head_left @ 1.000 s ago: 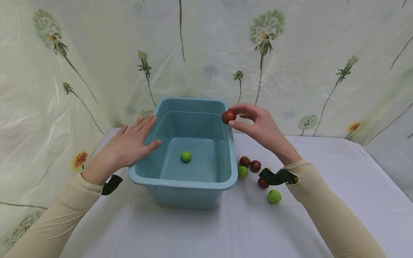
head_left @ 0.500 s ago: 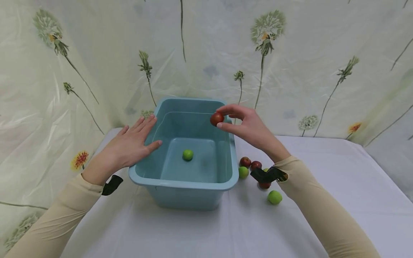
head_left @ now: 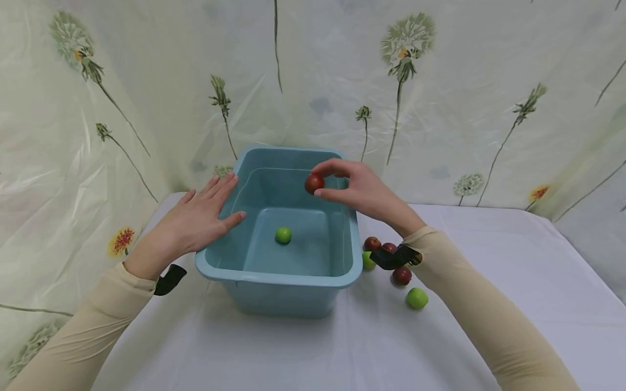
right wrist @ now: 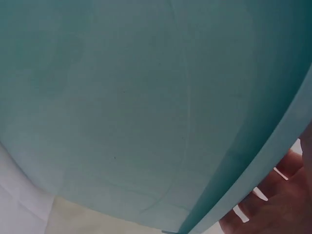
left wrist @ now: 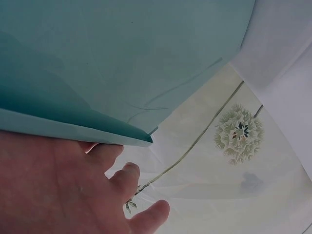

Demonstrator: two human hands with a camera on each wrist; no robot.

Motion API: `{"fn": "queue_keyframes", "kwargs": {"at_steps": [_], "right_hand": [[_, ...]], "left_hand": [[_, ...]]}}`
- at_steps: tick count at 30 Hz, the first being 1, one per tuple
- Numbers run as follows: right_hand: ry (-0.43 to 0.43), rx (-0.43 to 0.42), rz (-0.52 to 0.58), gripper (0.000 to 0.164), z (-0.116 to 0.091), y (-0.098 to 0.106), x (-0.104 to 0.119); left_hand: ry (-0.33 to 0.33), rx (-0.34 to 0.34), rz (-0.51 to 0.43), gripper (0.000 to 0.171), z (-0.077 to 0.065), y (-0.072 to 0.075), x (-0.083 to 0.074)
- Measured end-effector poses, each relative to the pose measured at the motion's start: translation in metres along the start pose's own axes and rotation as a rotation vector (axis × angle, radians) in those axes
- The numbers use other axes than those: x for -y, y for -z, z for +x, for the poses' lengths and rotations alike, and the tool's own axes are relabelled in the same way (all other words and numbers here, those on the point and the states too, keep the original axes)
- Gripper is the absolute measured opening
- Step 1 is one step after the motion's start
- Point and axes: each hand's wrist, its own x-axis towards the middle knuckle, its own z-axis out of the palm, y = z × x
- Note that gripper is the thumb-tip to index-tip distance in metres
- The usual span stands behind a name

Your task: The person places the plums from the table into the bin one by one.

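Observation:
In the head view, my right hand [head_left: 359, 187] pinches a small round dark-red fruit [head_left: 314, 184] between thumb and fingertips, above the back right part of a blue plastic basin [head_left: 279, 279]. One round green fruit [head_left: 283, 235] lies on the basin floor. My left hand [head_left: 198, 217] rests on the left rim, fingers straight and spread. From the left wrist, that hand [left wrist: 83, 180] shows against the rim, under the basin's outer wall [left wrist: 117, 63]. The right wrist view has the right hand [right wrist: 273, 204] beyond the rim; the basin hides the held fruit there.
Right of the basin, on a white cloth [head_left: 469, 260], lie more fruits: a red one [head_left: 401, 276], another red one [head_left: 372, 244], a green one [head_left: 417, 298] and others partly hidden by the right wrist's black strap [head_left: 393, 257]. A flowered sheet [head_left: 313, 70] hangs behind.
My right hand has carried the red fruit leftward from the basin's right rim to over its inside. The left hand stays put. The green fruit inside shifted slightly.

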Motion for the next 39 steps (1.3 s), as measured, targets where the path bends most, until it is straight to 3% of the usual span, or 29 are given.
{"fn": "queue_keyframes", "kwargs": {"at_steps": [16, 24, 39], "right_hand": [[-0.039, 0.155, -0.093, 0.038, 0.019, -0.011, 0.004], [-0.010, 0.133, -0.107, 0.039, 0.017, -0.012, 0.003], [0.010, 0.055, -0.019, 0.040, 0.002, 0.000, 0.006]], "left_hand": [[0.004, 0.011, -0.008, 0.079, -0.001, 0.001, -0.002], [0.004, 0.005, -0.012, 0.077, -0.001, 0.001, -0.002], [0.008, 0.011, -0.014, 0.078, -0.001, 0.001, -0.001]]}}
